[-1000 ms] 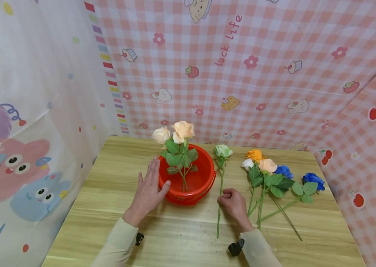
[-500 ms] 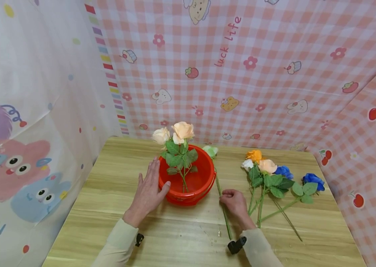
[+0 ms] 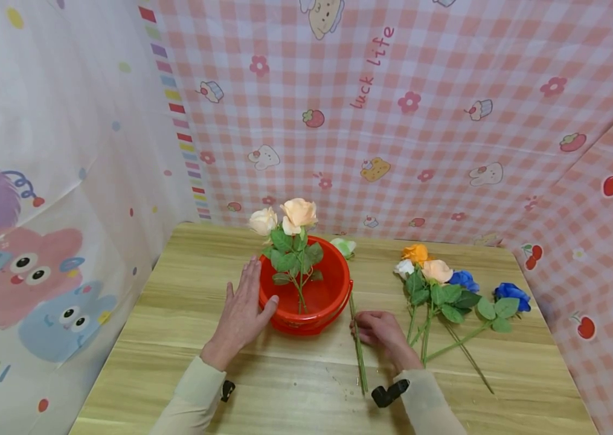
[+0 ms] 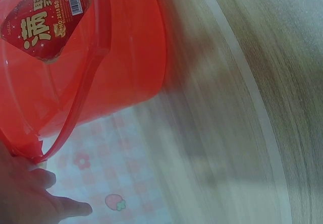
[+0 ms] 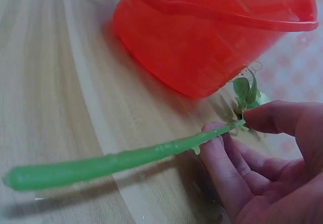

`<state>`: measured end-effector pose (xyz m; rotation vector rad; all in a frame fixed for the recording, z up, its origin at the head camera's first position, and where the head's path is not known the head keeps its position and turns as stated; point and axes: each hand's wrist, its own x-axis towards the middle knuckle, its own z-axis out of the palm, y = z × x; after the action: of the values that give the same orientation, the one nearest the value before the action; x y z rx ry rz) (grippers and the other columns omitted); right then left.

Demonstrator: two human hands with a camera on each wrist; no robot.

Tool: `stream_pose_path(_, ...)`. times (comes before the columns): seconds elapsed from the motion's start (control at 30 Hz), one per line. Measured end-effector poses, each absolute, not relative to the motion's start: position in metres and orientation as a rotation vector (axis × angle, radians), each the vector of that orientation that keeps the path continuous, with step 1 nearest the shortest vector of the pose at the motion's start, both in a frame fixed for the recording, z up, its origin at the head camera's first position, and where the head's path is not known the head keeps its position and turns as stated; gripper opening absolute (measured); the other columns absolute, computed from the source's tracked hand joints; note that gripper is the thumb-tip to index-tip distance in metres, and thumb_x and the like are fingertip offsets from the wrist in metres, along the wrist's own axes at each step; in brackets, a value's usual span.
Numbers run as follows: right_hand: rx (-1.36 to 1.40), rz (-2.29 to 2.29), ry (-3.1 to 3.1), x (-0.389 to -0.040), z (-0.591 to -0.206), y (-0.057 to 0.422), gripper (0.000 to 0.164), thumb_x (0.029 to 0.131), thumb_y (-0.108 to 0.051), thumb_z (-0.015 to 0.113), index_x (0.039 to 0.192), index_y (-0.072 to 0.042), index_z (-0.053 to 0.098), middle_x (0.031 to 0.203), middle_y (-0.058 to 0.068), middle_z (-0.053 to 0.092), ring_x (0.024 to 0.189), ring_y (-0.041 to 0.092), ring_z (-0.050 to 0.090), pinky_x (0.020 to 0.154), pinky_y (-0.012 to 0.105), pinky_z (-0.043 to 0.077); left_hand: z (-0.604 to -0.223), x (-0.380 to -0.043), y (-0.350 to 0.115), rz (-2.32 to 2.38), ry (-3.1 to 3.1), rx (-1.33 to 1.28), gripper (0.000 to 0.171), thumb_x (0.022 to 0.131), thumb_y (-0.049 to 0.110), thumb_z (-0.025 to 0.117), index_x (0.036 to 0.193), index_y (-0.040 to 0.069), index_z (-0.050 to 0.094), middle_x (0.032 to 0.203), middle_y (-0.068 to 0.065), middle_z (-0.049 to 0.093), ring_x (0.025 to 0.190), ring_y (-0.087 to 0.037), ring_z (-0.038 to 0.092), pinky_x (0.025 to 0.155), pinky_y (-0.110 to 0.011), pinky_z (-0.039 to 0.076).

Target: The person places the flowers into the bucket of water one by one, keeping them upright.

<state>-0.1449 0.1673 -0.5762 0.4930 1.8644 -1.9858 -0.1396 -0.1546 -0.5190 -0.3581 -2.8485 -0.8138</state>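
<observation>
A red plastic bucket (image 3: 292,327) stands on the table, with a peach rose (image 3: 299,215) and a paler cream rose (image 3: 263,222) leaning in it. My left hand (image 3: 240,317) rests against the bucket's left side, fingers straight. To the right of the bucket, my right hand (image 3: 386,336) pinches the stem of a pale green rose (image 5: 108,164) between thumb and fingers. That rose's bloom (image 3: 343,246) shows behind the bucket's right rim, partly hidden by it. In the right wrist view, the thick stem end points toward the camera, raised off the table.
Right of my right hand lie several roses: an orange one (image 3: 414,252), a white one (image 3: 404,268), a peach one (image 3: 436,270), and blue ones (image 3: 463,280), their stems crossing. A wooden table (image 3: 306,393) carries everything. Patterned cloth (image 3: 393,139) hangs behind it.
The green rose's bloom has shifted left, behind the bucket's rim, and its stem has tilted. My right hand's fingers have shifted along the stem. My left hand stays in place.
</observation>
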Motion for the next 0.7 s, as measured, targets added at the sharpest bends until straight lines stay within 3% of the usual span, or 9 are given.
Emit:
stream_pose_path(0.27, 0.419, -2.040, 1.694, -0.1455, -0.5767, 0.1696, 0.034, 0.103, -0.002, 0.058, 0.131, 0.017, 0.057, 0.093, 0.013, 0.076, 0.083, 0.016, 0.074, 0.076, 0.028, 0.062, -0.5188, -0.1387, -0.1554, -0.817, -2.851, -0.351, 0.083, 0.104, 0.040, 0.052, 0.166, 0.002, 0.012, 0.173, -0.012, 0.010, 0.157, -0.037, 0.016, 0.116, -0.075, 0.017)
stream_pose_path(0.5, 0.381, -2.088, 1.630, -0.1428, -0.5755, 0.1706, 0.040, 0.103, -0.001, 0.059, 0.137, 0.016, 0.049, 0.101, 0.010, 0.074, 0.088, 0.016, 0.073, 0.081, 0.029, 0.061, -0.5177, -0.1393, -0.1547, -0.798, -2.858, -0.355, 0.084, 0.104, 0.042, 0.052, 0.166, 0.003, 0.012, 0.173, -0.013, 0.010, 0.158, -0.037, 0.014, 0.116, -0.076, 0.013)
stream_pose_path(0.7, 0.461, -2.074, 1.741, -0.1397, -0.5732, 0.1741, 0.042, 0.101, -0.005, 0.064, 0.138, 0.013, 0.054, 0.111, 0.012, 0.072, 0.093, 0.016, 0.070, 0.078, 0.028, 0.060, -0.5172, -0.1400, -0.1541, -0.777, -2.842, -0.341, 0.084, 0.102, 0.041, 0.053, 0.165, 0.000, 0.016, 0.172, -0.016, 0.014, 0.158, -0.036, 0.014, 0.115, -0.077, 0.011)
